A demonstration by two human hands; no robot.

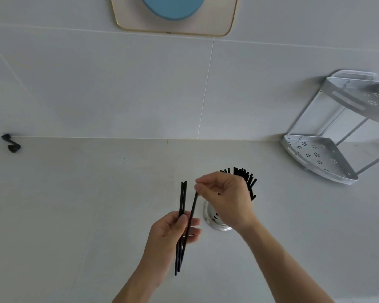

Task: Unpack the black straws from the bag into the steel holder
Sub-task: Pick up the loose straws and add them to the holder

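Here, at far left, a small black hook is sitting where the wall meets the pale surface. The left hand is gripping a few black straws upright, fingers curled round them. The right hand is pinching the top of one straw. Behind it, the steel holder is standing full of straws, with a metal corner rack at right.

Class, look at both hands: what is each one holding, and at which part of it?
The left hand grips a few black straws around their middle. The right hand pinches the top end of one straw from that bunch.
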